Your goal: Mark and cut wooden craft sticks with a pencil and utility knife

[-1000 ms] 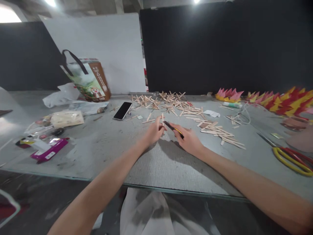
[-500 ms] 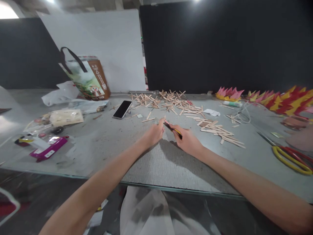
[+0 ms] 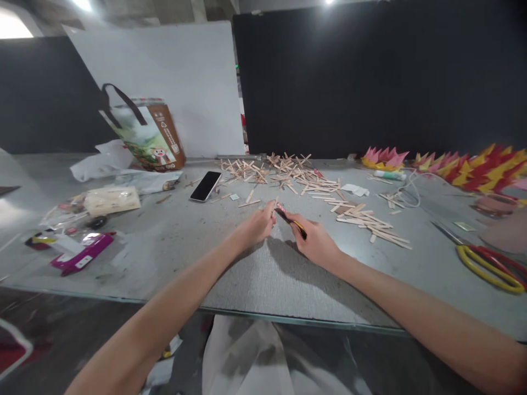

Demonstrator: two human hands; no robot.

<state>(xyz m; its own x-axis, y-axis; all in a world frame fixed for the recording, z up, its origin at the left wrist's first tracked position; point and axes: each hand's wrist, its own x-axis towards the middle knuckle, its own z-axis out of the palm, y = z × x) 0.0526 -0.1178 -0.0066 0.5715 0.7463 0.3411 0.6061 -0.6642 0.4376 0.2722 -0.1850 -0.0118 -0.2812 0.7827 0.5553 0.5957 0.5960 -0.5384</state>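
My right hand [image 3: 315, 238] is closed around a utility knife [image 3: 297, 224] with a yellow and black handle, its front end pointing at my left fingertips. My left hand [image 3: 261, 222] is closed in a pinch just left of the blade, on what looks like a small wooden stick [image 3: 276, 201], mostly hidden by the fingers. A small red-and-white piece [image 3: 281, 207] shows between the two hands; its kind is too small to tell. Beyond the hands lies a loose heap of flat wooden sticks [image 3: 315, 180], with more sticks [image 3: 370, 220] spread to the right.
A phone [image 3: 205, 186] and a carrier bag [image 3: 154, 137] stand left of the sticks. Purple packaging [image 3: 82, 255] lies near the left front. Scissors [image 3: 488, 263], a glue stick [image 3: 389, 175], a white cable [image 3: 416, 192] and folded-paper pieces [image 3: 486, 167] are on the right.
Both hands keep nearly the same place, with the knife still against my left fingertips. The view has tipped slightly. More of the red-and-white piece shows now.
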